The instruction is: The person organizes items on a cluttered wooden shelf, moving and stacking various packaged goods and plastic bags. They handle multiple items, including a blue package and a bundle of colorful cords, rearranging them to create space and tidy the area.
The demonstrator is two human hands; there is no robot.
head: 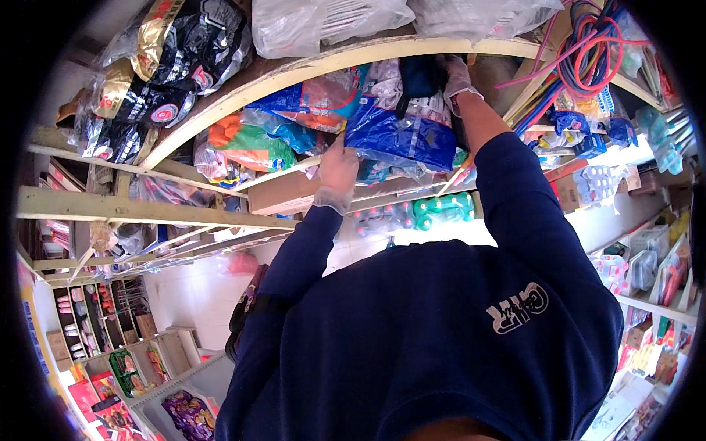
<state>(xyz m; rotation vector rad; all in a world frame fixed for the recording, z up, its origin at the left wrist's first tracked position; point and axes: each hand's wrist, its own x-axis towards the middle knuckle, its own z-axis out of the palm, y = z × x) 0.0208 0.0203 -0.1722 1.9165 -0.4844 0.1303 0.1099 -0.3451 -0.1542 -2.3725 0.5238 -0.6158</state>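
A large blue-and-clear plastic package (405,129) lies on the shelf before me, under the shelf's pale upper edge. My left hand (338,172), in a thin clear glove, grips its lower left corner. At the package's far right side is my right hand (456,77), gloved too; its fingertips are partly hidden in shadow below the upper shelf edge, so its hold is unclear. A dark pouch-like item (418,80) with a strap rests on top of the package, close to the right hand.
Orange-and-blue bags (331,93) and a green bag (270,149) crowd the left. Pale wooden shelf edges (386,48) curve above; black packages (171,71) sit up there. Coiled coloured tubing (590,49) hangs at right. Green-bottle packs (444,210) stand lower down.
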